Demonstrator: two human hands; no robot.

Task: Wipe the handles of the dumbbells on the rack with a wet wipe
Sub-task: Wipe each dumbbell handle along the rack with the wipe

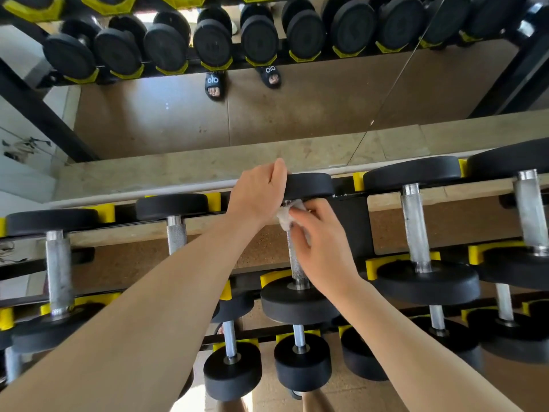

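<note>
Far left of the top shelf: a dumbbell point(56, 263) w/ a thick, dull steel handle, sitting in yellow cradles point(102, 211). Nobody on it. Next along, a slimmer one w/ a knurled handle point(176, 237), also untouched.

Now the action, mid-rack. Left hand point(258, 193) is up at the far head point(309, 185) of the center dumbbell, fingers wrapped over the rubber edge, looks like it's bracing the thing. Smart, imo: these are heavy, rigid, round-headed, and could rock in the cradle under a sideways scrub. Hold the head, not the bar.

Wet wipe point(286, 217), white, crumpled, is at the top of the center handle point(295, 260), just under that far head. Right hand point(318, 245) pinches it, fingers curled round wipe and bar together. Wipe's soft, limp, damp, so it'll mold to the knurling but prob snag on it; best bunched and gripped firm. Most of the bar below the wipe is bare.

Right side: two bigger dumbbells, thick handles point(414, 227) and point(530, 212), both free. Lower shelf point(300, 337) has smaller ones. Mirror point(208, 123) behind the rack.
</note>
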